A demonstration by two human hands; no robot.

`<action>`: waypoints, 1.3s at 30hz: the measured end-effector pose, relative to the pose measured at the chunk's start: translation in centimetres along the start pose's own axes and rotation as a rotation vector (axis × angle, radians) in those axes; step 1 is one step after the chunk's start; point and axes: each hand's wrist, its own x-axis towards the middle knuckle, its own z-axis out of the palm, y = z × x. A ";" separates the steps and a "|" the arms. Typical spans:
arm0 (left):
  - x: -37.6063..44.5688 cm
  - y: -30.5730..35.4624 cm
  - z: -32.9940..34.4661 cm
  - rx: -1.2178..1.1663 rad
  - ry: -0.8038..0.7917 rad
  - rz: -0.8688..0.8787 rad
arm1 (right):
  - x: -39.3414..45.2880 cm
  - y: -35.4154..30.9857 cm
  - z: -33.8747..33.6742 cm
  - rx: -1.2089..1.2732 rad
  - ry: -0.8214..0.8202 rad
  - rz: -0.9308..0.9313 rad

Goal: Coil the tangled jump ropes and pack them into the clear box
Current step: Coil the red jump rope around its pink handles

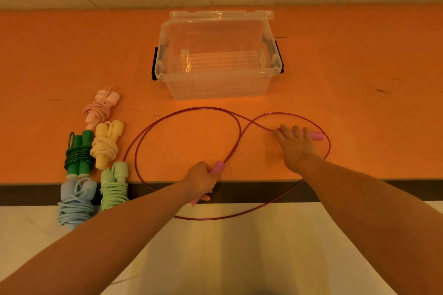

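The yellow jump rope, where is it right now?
In the head view, the yellow jump rope lies coiled on the orange table at the left, between the dark green bundle and the loose pink rope, below the pale pink bundle.

two bare arms reach out from the bottom, long and thin. no sleeves cover them up to where they leave the picture. the left hand [201, 178] and the right hand [296, 145] wear no gloves, rings or watch.
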 end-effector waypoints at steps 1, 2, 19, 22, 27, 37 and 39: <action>0.1 0.1 0.1 0.007 -0.002 -0.001 | 0.0 0.1 0.2 0.007 0.003 0.006; 0.1 0.1 0.1 0.006 -0.003 0.000 | 0.0 0.3 0.4 0.018 0.003 0.011; -0.7 1.4 -0.4 -0.244 0.163 0.070 | -0.8 0.7 0.5 0.301 -0.099 -0.039; -0.9 1.9 -0.2 -0.303 0.186 0.107 | -1.6 -2.1 -0.8 0.601 -0.128 -0.019; -1.2 2.7 0.0 -0.356 0.198 0.067 | -3.4 -8.3 -2.3 1.005 -0.011 -0.050; -2.6 3.4 -1.2 -0.743 0.024 0.069 | -5.9 -12.8 -3.4 1.032 0.207 -0.263; -2.8 3.4 -1.4 -0.726 0.013 0.096 | -5.4 -12.5 -3.0 0.895 0.254 -0.277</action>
